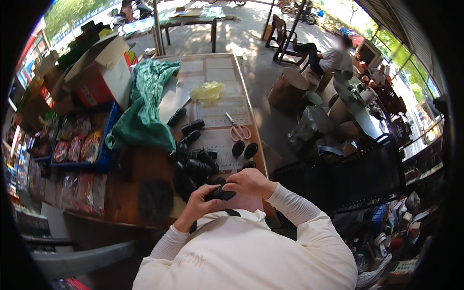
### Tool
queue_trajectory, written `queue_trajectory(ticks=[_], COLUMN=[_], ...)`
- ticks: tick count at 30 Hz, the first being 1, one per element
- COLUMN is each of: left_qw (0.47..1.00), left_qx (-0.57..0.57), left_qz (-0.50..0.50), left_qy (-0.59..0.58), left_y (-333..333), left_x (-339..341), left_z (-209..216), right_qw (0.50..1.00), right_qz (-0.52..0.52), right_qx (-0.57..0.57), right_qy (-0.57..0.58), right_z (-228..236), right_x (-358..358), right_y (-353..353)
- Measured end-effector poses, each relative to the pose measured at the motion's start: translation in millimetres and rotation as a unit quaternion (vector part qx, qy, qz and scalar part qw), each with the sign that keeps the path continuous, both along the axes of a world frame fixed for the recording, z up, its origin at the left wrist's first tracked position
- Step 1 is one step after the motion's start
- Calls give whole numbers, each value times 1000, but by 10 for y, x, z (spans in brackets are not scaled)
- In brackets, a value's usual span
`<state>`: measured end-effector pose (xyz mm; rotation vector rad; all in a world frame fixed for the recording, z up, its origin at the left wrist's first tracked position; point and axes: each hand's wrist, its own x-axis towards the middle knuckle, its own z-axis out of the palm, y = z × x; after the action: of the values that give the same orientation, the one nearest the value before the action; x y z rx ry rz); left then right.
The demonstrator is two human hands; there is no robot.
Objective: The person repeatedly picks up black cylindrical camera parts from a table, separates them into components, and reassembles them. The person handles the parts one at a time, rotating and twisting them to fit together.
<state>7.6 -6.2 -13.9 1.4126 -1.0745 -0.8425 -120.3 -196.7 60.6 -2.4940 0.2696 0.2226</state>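
Observation:
Close to my body, at the table's near edge, both hands are closed around a small black rounded piece whose exact kind I cannot make out. My left hand grips it from the left with thumb and fingers. From the right, my right hand pinches its upper side with bent fingers. Just beyond lies a heap of similar black pieces, dark and glossy. Two more black pieces stand side by side to the right, and another shows partly behind my right hand.
Scissors with pink handles lie on the table. Farther off are a crumpled yellow plastic bag and a green sack. A blue crate of packets and a cardboard box stand left. A person sits far right.

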Motion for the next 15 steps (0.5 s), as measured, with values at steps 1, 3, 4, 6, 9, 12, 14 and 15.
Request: queue_trajectory(ticks=[1, 3, 4, 6, 9, 12, 14, 15], left_qw=[999, 995, 993, 986, 964, 923, 895, 899], left_qx=[10, 24, 27, 32, 36, 34, 31, 33], left_qz=[-7, -18, -22, -35, -66, -99, -122, -123], left_qy=[36, 93, 112, 159, 254, 369, 429, 420], left_y=[-5, -14, -7, -9, 18, 59, 95, 103], left_x=[-20, -20, 0, 34, 36, 27, 22, 30], left_z=[21, 19, -3, 2, 83, 110, 55, 43], right_qw=[999, 996, 994, 989, 980, 962, 955, 956], right_qz=[3, 25, 43, 69, 107, 162, 185, 191], right_qx=[-2, 29, 62, 101, 127, 155, 166, 152], right_qy=[-36, -78, -83, -88, -109, -157, -161, -164], right_z=[-14, 35, 128, 202, 213, 216, 241, 240], right_x=[-30, -77, -105, -128, -123, -123, -129, -123], right_y=[24, 10, -12, -17, -3, -28, -25, -36])
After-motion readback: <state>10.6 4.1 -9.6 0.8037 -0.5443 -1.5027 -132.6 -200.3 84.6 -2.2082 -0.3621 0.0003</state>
